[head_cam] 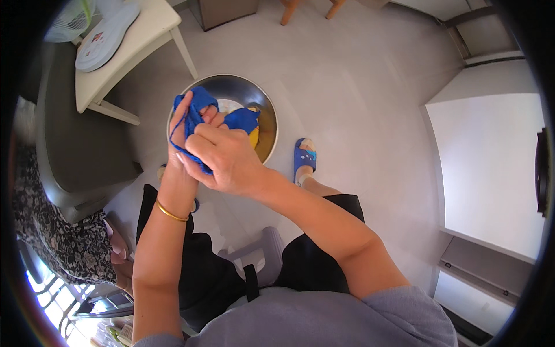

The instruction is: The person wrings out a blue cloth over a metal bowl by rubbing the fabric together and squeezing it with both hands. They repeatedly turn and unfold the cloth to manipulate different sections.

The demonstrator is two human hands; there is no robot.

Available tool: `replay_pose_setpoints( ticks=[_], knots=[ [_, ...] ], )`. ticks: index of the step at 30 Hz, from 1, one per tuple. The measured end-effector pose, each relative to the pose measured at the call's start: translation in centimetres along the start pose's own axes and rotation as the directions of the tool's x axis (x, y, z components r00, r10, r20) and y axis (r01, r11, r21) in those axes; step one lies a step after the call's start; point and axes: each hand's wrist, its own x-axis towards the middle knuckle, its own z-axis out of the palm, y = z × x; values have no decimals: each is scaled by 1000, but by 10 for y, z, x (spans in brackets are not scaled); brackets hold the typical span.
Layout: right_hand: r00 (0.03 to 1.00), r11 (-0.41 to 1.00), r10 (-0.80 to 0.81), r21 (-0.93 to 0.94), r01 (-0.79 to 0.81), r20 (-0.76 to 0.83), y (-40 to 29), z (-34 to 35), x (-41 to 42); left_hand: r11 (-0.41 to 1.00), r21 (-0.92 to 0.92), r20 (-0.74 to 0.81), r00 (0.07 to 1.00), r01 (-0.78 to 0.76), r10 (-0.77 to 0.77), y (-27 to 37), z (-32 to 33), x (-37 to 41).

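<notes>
A blue cloth [203,99] is bunched between my two hands, above a round metal basin [269,104]. My left hand [177,123] has the cloth lying across its palm and fingers, with a thin blue edge or cord running along the thumb side. Clenched over the cloth is my right hand [223,158], its fingers pressed against my left hand. Another part of blue fabric [243,119] shows past my knuckles; whether it joins the held piece is hidden. Inside the basin lie a yellow item [254,136] and something whitish [228,105], both partly covered.
A cream table [149,32] with a white fan base [108,39] stands at upper left, beside a dark grey chair [82,143]. Another person in a floral garment [65,234] is at left. A white cabinet [485,165] stands right. Beneath me is a grey plastic stool [271,256].
</notes>
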Motion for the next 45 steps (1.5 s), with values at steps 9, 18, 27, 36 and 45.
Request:
replay_pose_setpoints(
  ticks=[9, 18, 27, 36, 45],
  knots=[
    [999, 1000, 9, -9, -9, 38, 1, -5, -2, 1000, 6, -41, 999, -13, 13, -8, -1, 3],
    [998, 1000, 21, -12, -21, 54, 3, -3, -4, 999, 37, -13, 1000, -13, 14, -5, -5, 3],
    [978, 837, 147, 508, -202, 146, 1, -9, -1, 961, 159, -156, 955, -228, 253, 19, 13, -5],
    [706, 531, 679, 529, -662, 201, 35, -30, 20, 959, 84, -101, 955, -271, 279, 33, 13, -8],
    [497, 43, 556, 574, -818, 666, 23, -26, 17, 958, -39, -28, 958, -285, 284, 42, 16, -15]
  ],
)
